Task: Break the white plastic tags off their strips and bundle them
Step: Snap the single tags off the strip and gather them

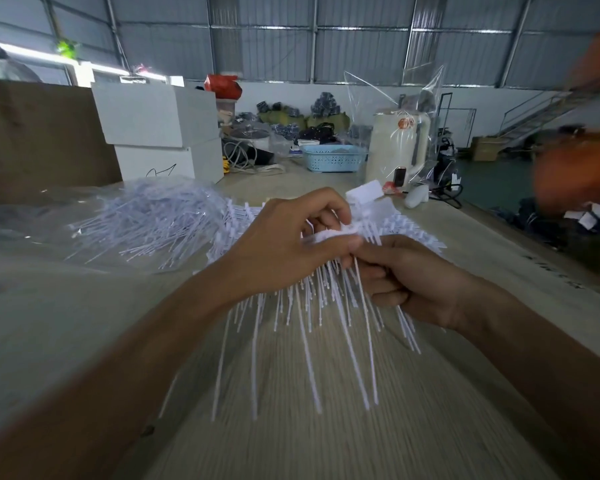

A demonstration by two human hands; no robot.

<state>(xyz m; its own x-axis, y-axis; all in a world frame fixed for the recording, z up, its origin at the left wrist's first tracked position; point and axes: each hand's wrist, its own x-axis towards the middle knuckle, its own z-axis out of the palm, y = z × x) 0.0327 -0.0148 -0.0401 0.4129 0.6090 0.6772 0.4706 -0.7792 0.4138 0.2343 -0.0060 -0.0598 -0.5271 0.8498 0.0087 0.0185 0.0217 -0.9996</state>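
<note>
A strip of white plastic tags [312,317] is held above the table, its long thin tails fanning down toward me. My left hand [284,240] grips the strip's top edge, fingers curled over the tag heads. My right hand [406,278] pinches a few tags at the strip's right end, thumb against forefinger, with loose tails running through its palm. A heap of more white tags [146,220] lies on a clear plastic bag [25,233] at the left. More tag strips [409,233] spread on the table behind my hands.
Two stacked white boxes [163,133] stand at the back left beside a brown cardboard sheet [39,140]. A blue basket [333,157] and a cream kettle in a clear bag [399,147] sit at the back. A person in orange [579,164] is at the right edge.
</note>
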